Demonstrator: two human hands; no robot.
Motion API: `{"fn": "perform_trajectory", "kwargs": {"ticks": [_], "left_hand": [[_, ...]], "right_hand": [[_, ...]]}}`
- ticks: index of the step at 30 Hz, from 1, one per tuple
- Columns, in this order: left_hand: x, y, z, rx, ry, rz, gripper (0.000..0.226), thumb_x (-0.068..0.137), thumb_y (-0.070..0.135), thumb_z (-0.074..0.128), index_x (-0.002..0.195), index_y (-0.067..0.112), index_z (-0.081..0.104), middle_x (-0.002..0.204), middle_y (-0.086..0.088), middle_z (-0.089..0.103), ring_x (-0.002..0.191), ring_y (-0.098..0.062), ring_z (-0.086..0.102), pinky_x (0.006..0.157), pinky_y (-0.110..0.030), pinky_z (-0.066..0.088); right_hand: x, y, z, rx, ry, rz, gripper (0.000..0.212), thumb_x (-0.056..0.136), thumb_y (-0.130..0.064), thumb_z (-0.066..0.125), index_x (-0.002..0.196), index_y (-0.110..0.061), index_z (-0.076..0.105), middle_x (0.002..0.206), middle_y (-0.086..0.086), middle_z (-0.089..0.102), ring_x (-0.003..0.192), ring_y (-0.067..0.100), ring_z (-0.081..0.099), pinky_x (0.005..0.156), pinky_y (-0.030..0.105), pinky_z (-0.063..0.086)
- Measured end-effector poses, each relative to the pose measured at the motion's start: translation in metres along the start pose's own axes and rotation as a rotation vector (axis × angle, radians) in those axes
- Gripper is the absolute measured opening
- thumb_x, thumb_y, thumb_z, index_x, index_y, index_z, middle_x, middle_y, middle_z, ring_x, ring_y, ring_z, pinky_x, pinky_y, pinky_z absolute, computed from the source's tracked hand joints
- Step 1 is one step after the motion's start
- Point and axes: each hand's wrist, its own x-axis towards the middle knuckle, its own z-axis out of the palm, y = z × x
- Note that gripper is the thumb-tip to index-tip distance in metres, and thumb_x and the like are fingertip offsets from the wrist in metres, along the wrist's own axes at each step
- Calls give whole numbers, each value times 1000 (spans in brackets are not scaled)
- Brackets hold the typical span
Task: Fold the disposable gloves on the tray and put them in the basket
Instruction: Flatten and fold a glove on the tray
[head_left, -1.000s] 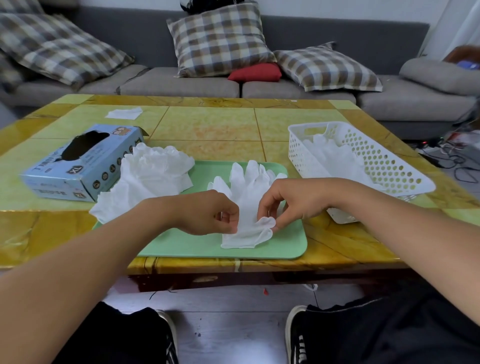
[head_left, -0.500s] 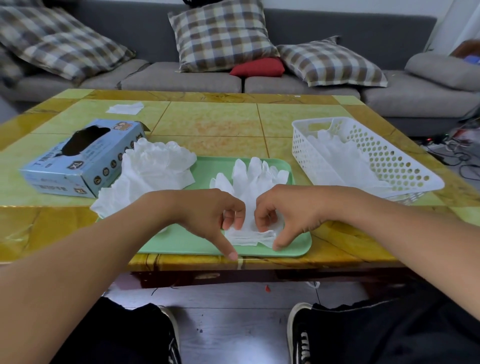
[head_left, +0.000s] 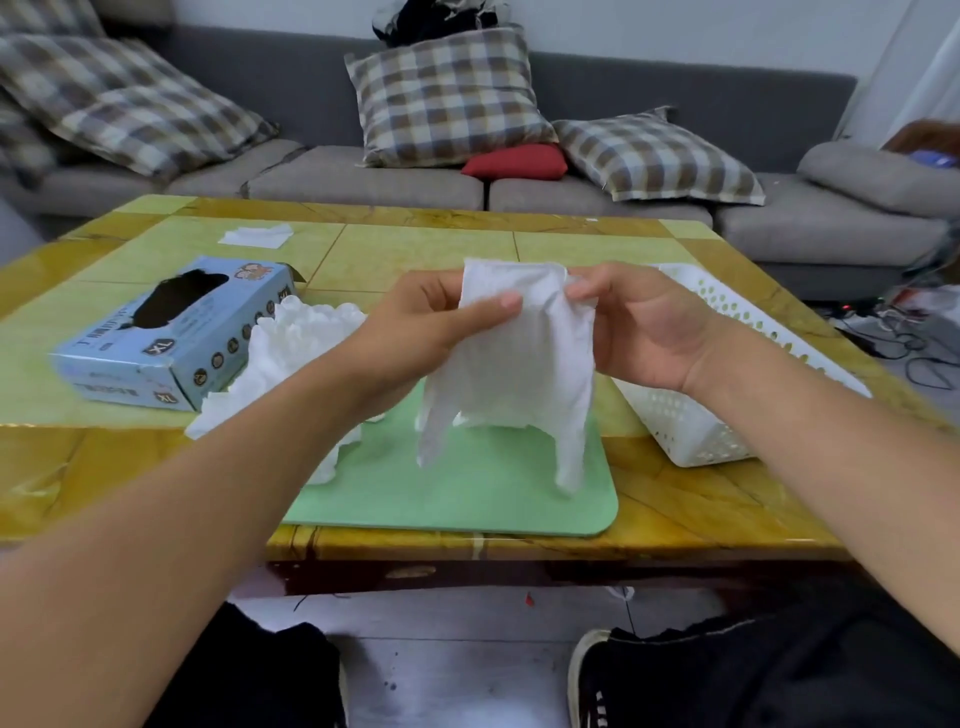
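A white disposable glove (head_left: 519, 364) hangs in the air above the green tray (head_left: 467, 499), cuff up and fingers dangling down. My left hand (head_left: 431, 327) pinches the cuff's left corner and my right hand (head_left: 639, 327) pinches its right corner. A heap of white gloves (head_left: 291, 353) lies on the tray's left end, partly behind my left forearm. The white perforated basket (head_left: 691, 421) stands to the right of the tray, mostly hidden by my right hand and arm.
A blue XL glove box (head_left: 171, 332) lies on the yellow-green table (head_left: 415, 249) at the left. A white tissue (head_left: 254, 236) rests at the far left. A grey sofa with checked cushions stands behind. My shoes show below the table edge.
The glove lay flat on the tray with both hands at its cuff; now both hands have lifted it off the tray by the cuff, so it hangs with fingers down.
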Motion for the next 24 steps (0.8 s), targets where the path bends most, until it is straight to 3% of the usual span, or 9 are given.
{"fn": "perform_trajectory", "kwargs": {"ticks": [2,5,7,9,14,19,24], "left_hand": [[3,4,11,-97,106,-4,22,91,28,70,100,9,77,102,-15,76,88,-24,71,85,-44,58],[9,10,24,-163,252,44,15,96,19,68,103,9,76,97,-12,77,85,-25,73,80,-44,62],[13,14,27,-188,306,58,15,95,16,68,106,8,75,94,-12,78,81,-25,74,75,-41,62],[16,17,29,-207,303,49,17,95,16,69,108,6,74,94,-13,78,82,-27,75,75,-41,62],[22,28,36,-162,230,119,20,97,14,64,115,10,72,97,-12,78,85,-26,76,72,-35,60],[36,69,58,-261,120,185,27,102,14,57,124,2,66,115,-19,72,103,-32,71,87,-40,60],[48,88,95,-278,33,93,22,102,17,56,110,4,72,107,-11,76,93,-21,74,78,-30,61]], "right_hand": [[-2,-4,5,136,23,-20,84,80,-41,67,148,3,44,154,27,38,128,35,49,111,44,39],[-9,-5,16,182,-65,-32,87,87,-63,43,150,-4,45,151,19,49,138,33,50,113,45,43],[-12,-3,23,125,-4,-36,75,88,-52,50,146,-5,50,144,18,56,135,32,54,109,44,48],[-13,-4,29,57,171,-55,56,88,-36,67,133,-3,63,132,17,66,123,31,64,101,40,54],[-20,-25,24,-59,465,-251,34,96,-16,67,123,4,67,118,19,72,109,33,71,91,39,59],[-56,-68,13,-126,534,-464,20,94,-5,68,112,3,71,109,17,75,101,29,73,88,39,60],[-93,-97,-11,-179,605,-475,15,91,-4,71,105,0,74,102,16,77,91,26,75,78,34,60]]}}
